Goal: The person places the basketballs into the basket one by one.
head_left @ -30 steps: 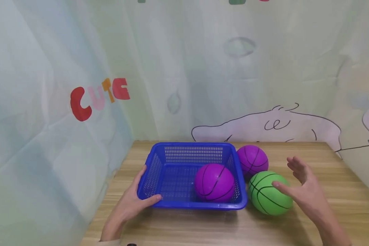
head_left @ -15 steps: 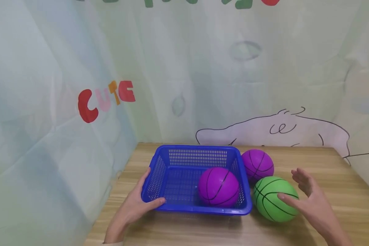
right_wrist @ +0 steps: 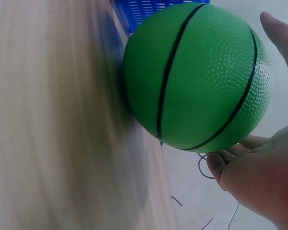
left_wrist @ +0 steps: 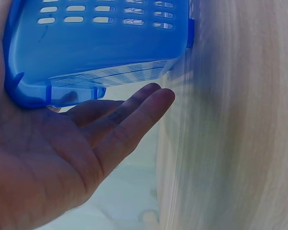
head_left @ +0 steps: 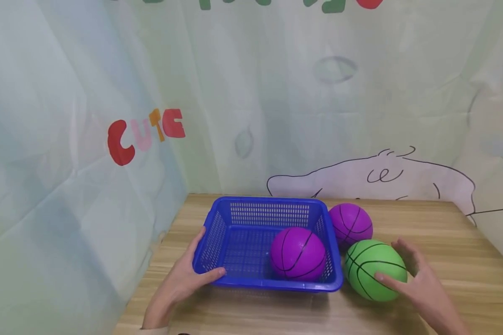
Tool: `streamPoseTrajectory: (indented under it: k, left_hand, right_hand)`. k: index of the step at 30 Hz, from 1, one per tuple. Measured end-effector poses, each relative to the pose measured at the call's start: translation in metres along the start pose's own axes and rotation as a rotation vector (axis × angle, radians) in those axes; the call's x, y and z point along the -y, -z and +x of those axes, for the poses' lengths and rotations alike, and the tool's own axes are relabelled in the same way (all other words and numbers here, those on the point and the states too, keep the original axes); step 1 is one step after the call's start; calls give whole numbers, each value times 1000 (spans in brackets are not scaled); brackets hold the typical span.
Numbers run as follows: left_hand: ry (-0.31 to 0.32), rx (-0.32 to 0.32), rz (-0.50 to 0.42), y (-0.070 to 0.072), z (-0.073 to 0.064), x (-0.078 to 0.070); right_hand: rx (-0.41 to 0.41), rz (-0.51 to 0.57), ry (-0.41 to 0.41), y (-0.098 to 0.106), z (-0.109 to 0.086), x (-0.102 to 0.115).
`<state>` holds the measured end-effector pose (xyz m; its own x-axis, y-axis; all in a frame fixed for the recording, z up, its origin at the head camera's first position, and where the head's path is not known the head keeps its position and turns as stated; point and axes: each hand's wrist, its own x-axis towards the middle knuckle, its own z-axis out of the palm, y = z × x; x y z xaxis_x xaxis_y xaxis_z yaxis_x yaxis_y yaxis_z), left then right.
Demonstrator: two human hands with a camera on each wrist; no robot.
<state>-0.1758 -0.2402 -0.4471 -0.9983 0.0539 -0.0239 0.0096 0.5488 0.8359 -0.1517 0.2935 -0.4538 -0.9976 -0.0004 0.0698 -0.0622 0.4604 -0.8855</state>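
A blue plastic basket (head_left: pixel 272 284) with slotted sides stands on the table, a purple ball (head_left: pixel 297 254) lying in its right part. My left hand (head_left: pixel 183 273) holds the basket's near left corner, thumb along the front rim and index finger by the left rim; the other fingers extend beside its wall in the left wrist view. Right of the basket is a green ball (head_left: pixel 375 271) with black basketball lines. My right hand (head_left: pixel 423 284) spreads around its right side. In the right wrist view the fingertips (right_wrist: pixel 216 163) are at the green ball, while the thumb stands off its surface.
A second purple ball (head_left: pixel 351 224) sits behind the green one, beside the basket's right wall. The wood-grain table (head_left: pixel 457 242) ends at a back wall of printed cloth (head_left: pixel 285 116); another cloth side (head_left: pixel 67 209) rises on the left.
My right hand has come in leftward to the green ball, its fingers now reaching around the far side. The left hand keeps its place on the basket. The head view has shifted slightly.
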Motion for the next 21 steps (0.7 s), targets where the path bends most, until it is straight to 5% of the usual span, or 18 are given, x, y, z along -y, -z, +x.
streamPoseTrajectory:
  k: [5, 14, 21]
  left_hand:
    - [8, 3, -3, 0, 0, -2]
    - [2, -1, -4, -1, 0, -2]
    - [-2, -5, -9, -1, -1, -1]
  right_hand:
    - [8, -3, -26, -2, -2, -6]
    - [-10, -192, -43, -8, -5, -11]
    - [8, -199, -89, -10, -3, -12]
